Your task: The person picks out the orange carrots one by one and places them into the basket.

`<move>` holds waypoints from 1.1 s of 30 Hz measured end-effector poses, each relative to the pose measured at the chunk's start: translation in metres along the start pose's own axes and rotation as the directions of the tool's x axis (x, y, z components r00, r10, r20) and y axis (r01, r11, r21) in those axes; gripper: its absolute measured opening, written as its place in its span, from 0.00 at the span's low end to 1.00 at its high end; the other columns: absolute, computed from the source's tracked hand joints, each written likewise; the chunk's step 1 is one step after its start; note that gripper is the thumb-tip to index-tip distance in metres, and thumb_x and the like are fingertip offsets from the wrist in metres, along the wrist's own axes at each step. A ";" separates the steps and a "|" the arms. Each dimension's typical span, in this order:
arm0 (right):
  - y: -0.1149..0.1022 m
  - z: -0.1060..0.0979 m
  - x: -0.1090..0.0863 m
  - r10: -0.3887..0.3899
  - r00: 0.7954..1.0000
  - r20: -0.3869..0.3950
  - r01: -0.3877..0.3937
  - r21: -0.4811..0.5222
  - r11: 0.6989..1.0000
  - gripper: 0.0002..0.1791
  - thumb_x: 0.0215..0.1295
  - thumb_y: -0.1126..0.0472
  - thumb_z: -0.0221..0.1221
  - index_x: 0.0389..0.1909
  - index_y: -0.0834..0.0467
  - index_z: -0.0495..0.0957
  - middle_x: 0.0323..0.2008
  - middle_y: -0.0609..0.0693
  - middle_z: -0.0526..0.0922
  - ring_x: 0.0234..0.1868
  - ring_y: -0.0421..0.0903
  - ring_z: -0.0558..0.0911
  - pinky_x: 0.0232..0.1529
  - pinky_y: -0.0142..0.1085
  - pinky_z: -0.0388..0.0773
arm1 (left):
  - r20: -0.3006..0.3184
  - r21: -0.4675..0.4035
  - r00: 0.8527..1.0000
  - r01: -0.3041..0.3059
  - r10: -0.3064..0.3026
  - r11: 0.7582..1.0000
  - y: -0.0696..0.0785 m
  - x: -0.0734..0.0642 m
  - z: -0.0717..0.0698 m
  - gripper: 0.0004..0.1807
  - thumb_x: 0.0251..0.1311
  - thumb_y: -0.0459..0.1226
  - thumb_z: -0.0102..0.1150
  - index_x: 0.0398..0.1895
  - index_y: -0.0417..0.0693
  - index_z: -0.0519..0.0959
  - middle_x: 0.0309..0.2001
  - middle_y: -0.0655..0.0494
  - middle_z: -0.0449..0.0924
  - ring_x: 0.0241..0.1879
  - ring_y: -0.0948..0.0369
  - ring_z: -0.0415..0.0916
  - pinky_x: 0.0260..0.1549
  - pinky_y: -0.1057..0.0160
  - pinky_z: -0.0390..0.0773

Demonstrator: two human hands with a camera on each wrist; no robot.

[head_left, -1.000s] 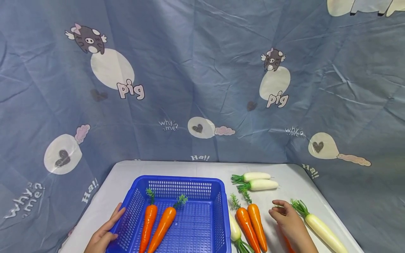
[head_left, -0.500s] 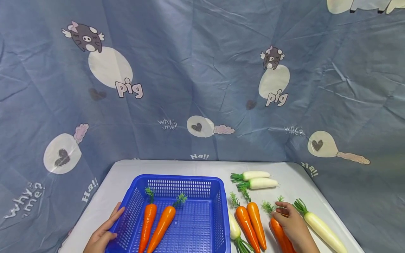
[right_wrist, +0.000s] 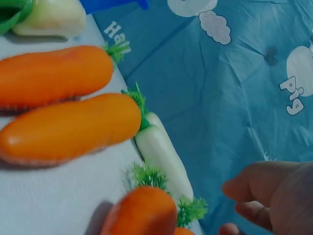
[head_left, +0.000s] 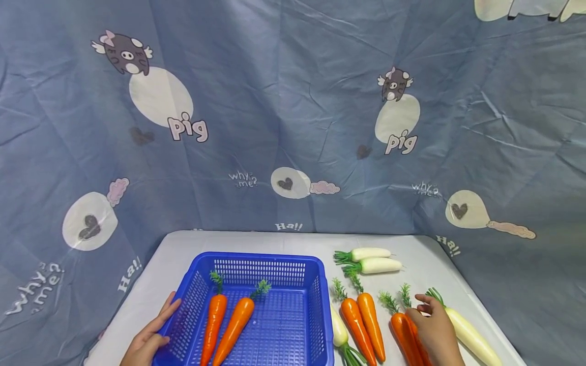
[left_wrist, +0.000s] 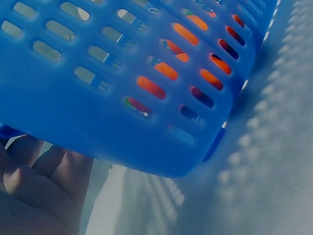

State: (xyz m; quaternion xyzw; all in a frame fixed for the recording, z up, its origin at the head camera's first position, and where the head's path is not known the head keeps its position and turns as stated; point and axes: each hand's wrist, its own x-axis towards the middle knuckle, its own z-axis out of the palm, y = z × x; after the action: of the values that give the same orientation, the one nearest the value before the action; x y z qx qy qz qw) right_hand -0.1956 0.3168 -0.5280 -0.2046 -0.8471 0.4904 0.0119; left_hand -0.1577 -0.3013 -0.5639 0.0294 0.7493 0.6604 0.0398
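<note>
Carrots (head_left: 373,325) crowd between the right hand (head_left: 437,333) and basket (head_left: 323,305).

The left hand (head_left: 148,333) is at near left, fingers extended, thumb spread from them. The right hand (head_left: 435,325) is at near right, fingers loosely bent, grasping nothing.

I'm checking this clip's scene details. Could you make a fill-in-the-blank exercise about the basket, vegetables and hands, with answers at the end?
1. The plastic basket is coloured ____.
2. Exactly ____ carrots lie inside the basket.
3. The hand at the basket's side is the person's ____ hand.
4. The two white radishes lying side by side at the back of the table have leaves coloured ____.

Missing words: blue; two; left; green.
</note>
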 end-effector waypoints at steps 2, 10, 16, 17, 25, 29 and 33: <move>0.002 -0.002 0.000 0.007 1.000 -0.005 -0.007 -0.039 0.999 0.36 0.73 0.53 0.60 0.74 0.66 0.62 0.62 0.69 0.68 0.59 0.65 0.71 0.43 0.44 0.79 | -0.001 -0.002 1.000 0.004 -0.004 1.000 -0.001 0.000 -0.001 0.40 0.62 0.24 0.39 0.82 0.40 0.59 0.78 0.89 0.47 0.58 0.98 0.55 0.50 0.83 0.65; 0.008 -0.015 0.000 0.017 0.999 0.040 -0.013 -0.097 0.995 0.39 0.73 0.49 0.59 0.75 0.68 0.60 0.67 0.76 0.65 0.70 0.76 0.61 0.62 0.66 0.70 | 0.015 -0.020 0.998 -0.063 0.063 0.998 -0.003 -0.001 -0.002 0.39 0.61 0.21 0.38 0.81 0.37 0.59 0.70 0.99 0.54 0.60 0.97 0.57 0.49 0.83 0.66; 0.018 -0.025 0.003 -0.003 0.997 0.073 0.015 -0.169 0.986 0.39 0.72 0.50 0.61 0.74 0.69 0.61 0.67 0.77 0.69 0.68 0.76 0.65 0.62 0.67 0.68 | 0.033 -0.034 0.999 -0.021 0.022 0.999 0.000 -0.001 -0.003 0.40 0.63 0.23 0.38 0.82 0.40 0.57 0.72 0.98 0.51 0.58 0.98 0.57 0.49 0.81 0.67; 0.020 -0.026 0.004 -0.004 0.996 0.086 0.019 -0.176 0.984 0.39 0.71 0.51 0.62 0.73 0.70 0.62 0.65 0.78 0.70 0.67 0.76 0.68 0.61 0.65 0.71 | 0.033 -0.032 0.999 -0.025 0.026 0.999 -0.001 -0.001 -0.003 0.39 0.63 0.23 0.38 0.82 0.39 0.57 0.73 0.98 0.51 0.59 0.98 0.57 0.49 0.81 0.67; 0.037 -0.023 0.008 -0.021 0.984 0.176 0.043 -0.119 0.992 0.37 0.69 0.59 0.65 0.71 0.73 0.62 0.61 0.79 0.72 0.55 0.68 0.81 0.46 0.49 0.83 | 0.006 0.006 0.999 -0.047 0.047 0.999 -0.005 0.000 -0.002 0.39 0.62 0.22 0.38 0.81 0.38 0.59 0.74 0.95 0.52 0.59 0.98 0.56 0.50 0.81 0.66; 0.041 -0.019 0.007 -0.046 0.985 0.166 0.065 -0.112 0.992 0.35 0.67 0.63 0.64 0.71 0.72 0.64 0.59 0.78 0.74 0.50 0.61 0.85 0.43 0.46 0.84 | 0.001 0.001 0.999 -0.047 0.047 0.999 -0.004 0.000 -0.001 0.39 0.62 0.21 0.39 0.81 0.38 0.60 0.73 0.96 0.53 0.59 0.98 0.57 0.48 0.82 0.66; 0.044 -0.019 0.007 -0.034 0.983 0.179 0.060 -0.138 0.989 0.37 0.66 0.65 0.65 0.72 0.70 0.63 0.58 0.77 0.76 0.50 0.61 0.84 0.44 0.47 0.84 | 0.003 -0.001 0.999 -0.047 0.047 0.999 -0.004 0.000 -0.001 0.39 0.61 0.21 0.39 0.80 0.37 0.60 0.72 0.98 0.53 0.58 0.97 0.58 0.48 0.81 0.67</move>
State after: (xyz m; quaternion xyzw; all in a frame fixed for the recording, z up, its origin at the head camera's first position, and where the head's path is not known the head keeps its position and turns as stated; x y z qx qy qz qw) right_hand -0.1834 0.3538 -0.5560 -0.1406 -0.8822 0.4444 -0.0661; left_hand -0.1578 -0.3028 -0.5674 0.0480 0.7481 0.6613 0.0256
